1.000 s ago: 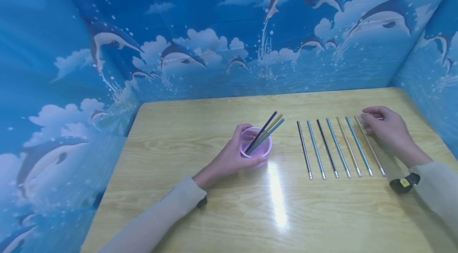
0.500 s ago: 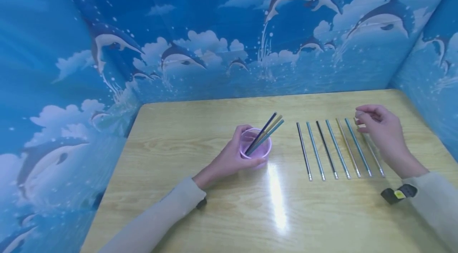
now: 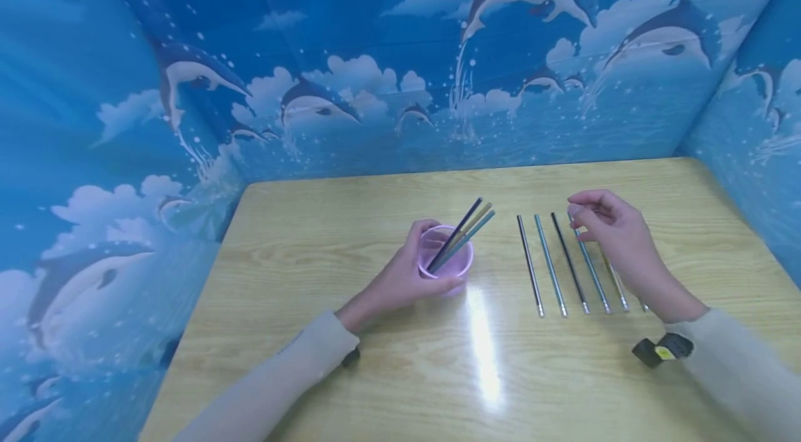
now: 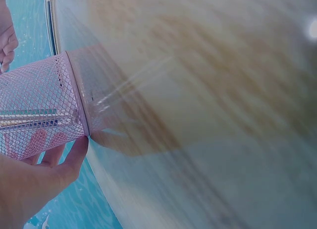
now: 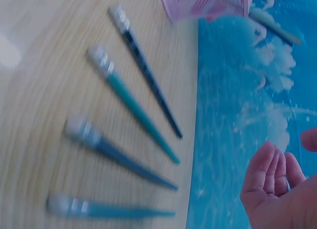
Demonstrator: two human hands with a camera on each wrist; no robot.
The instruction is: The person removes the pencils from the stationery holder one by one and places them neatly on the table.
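My left hand (image 3: 405, 276) grips a pink mesh pencil cup (image 3: 462, 263) near the middle of the table. Three pencils, one dark (image 3: 459, 228), one gold and one teal, lean in it to the right. Eraser-tipped pencils lie in a row to its right: a dark one (image 3: 530, 266), a teal one (image 3: 551, 265), a black one (image 3: 569, 263), then a blue one (image 3: 592, 267) and a gold one (image 3: 616, 283). Over the right part of that row hovers my right hand (image 3: 616, 240), fingers loosely bent, nothing between them. It and the forearm hide the rightmost pencils.
The wood-patterned table (image 3: 325, 233) has a bright light reflection (image 3: 483, 348) in front of the cup. Blue dolphin-printed sheeting (image 3: 350, 101) stands behind the table and at both sides.
My right hand has moved left from the rightmost pencil to above the blue and gold ones. The left hand and cup stay in place.
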